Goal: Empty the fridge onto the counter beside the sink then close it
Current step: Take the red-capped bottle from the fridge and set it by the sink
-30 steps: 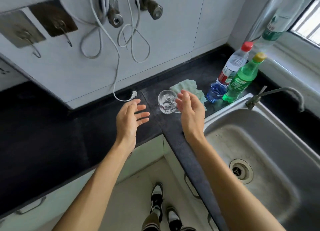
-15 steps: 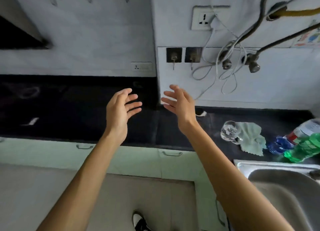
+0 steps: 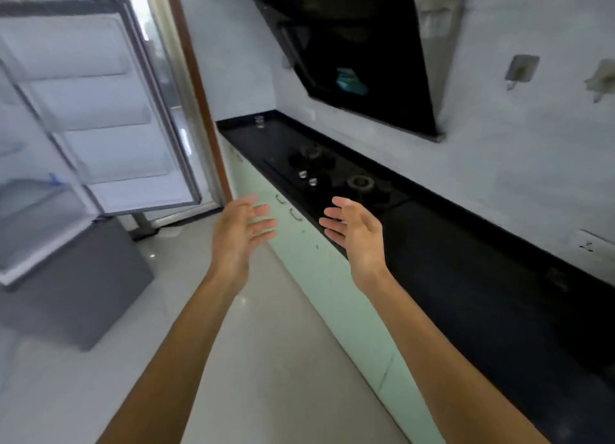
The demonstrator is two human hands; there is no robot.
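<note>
The fridge stands at the left with its upper door (image 3: pixel 100 111) swung wide open, showing white door shelves that look bare. Its grey lower part (image 3: pixel 73 287) is shut. The fridge's inside is mostly cut off by the left edge and blurred. My left hand (image 3: pixel 236 234) and my right hand (image 3: pixel 356 234) are both held out in front of me with fingers spread and nothing in them, over the floor and the counter's front edge, well short of the fridge. The sink and the bottles are out of view.
A black counter (image 3: pixel 482 294) runs along the right wall with a gas hob (image 3: pixel 332 177) set in it and a black hood (image 3: pixel 359 61) above. A small glass (image 3: pixel 259 121) stands at the counter's far end. Pale green cabinet fronts (image 3: pixel 332 284) line the glossy floor (image 3: pixel 249 360).
The view has swung left from the sink corner, past the wall sockets, to the hob and the open fridge. Both hands stay empty and spread in front of me.
</note>
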